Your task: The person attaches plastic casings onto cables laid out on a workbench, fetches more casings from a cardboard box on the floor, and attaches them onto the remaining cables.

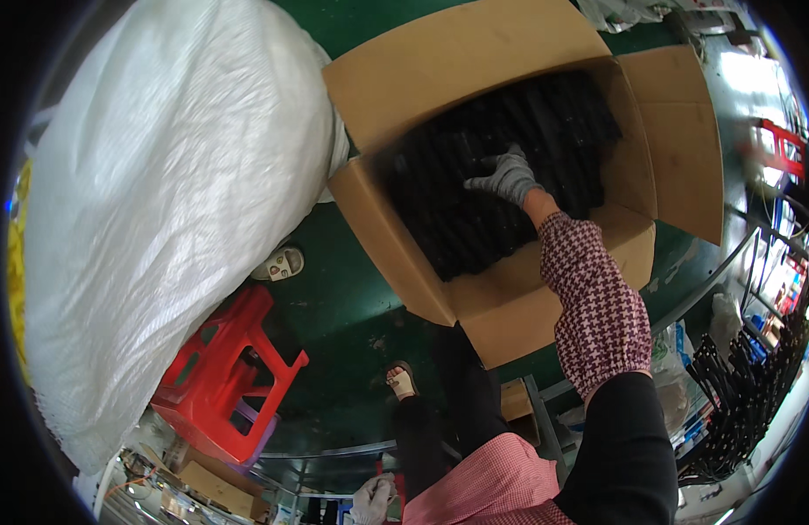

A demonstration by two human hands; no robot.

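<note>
My right hand (510, 178), in a grey glove, reaches into an open cardboard box (474, 57). Its thumb and fingers are spread over rows of long, narrow black pieces (474, 227), some with a plastic-like shine; nothing is visibly gripped. Whether the fingertips press on the pieces is hard to make out. The forearm wears a checked sleeve cover. Low in the picture, beside my pink checked apron, hangs my left hand (372, 500) in a pale glove. It is away from the box, and its fingers are too small and unclear to read.
A big white woven sack (177, 175) bulges against the box's left side. Below it stands a red plastic stool (225, 385). A pale shoe (282, 262) shows by the sack on the green floor. Many black rods (737, 402) are bundled at the right, past a metal rail.
</note>
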